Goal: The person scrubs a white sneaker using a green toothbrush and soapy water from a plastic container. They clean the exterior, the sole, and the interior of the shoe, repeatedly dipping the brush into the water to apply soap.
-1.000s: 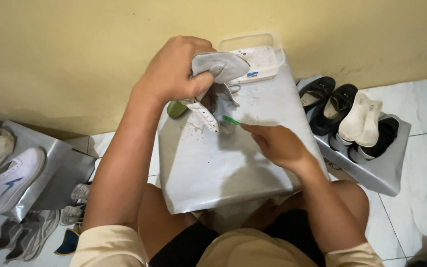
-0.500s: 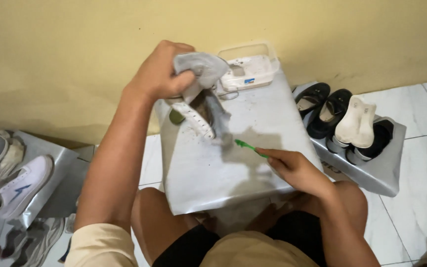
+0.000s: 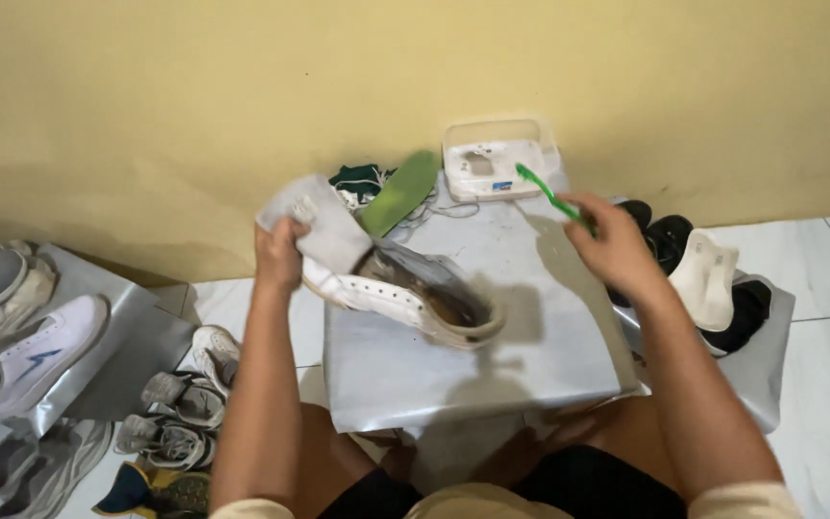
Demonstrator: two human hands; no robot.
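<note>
My left hand (image 3: pixel 279 252) grips the toe end of a dirty white sneaker (image 3: pixel 403 293), holding it on its side above the grey covered box (image 3: pixel 530 336), its opening turned toward me. A pale cloth (image 3: pixel 314 223) is bunched in the same hand against the shoe. My right hand (image 3: pixel 612 240) holds a green toothbrush (image 3: pixel 548 192), whose head reaches toward a clear plastic tub (image 3: pixel 492 159) of white paste at the far edge of the box.
A green insole (image 3: pixel 401 192) and dark laces lie by the yellow wall. Black and white shoes (image 3: pixel 703 274) sit on a grey sheet to the right. More sneakers (image 3: pixel 31 341) rest on the left, others (image 3: pixel 175 413) on the tiled floor.
My right hand lifted the toothbrush from the box's near side up to the tub. My left hand lowered and turned the sneaker. The camera view shifted, showing the insole.
</note>
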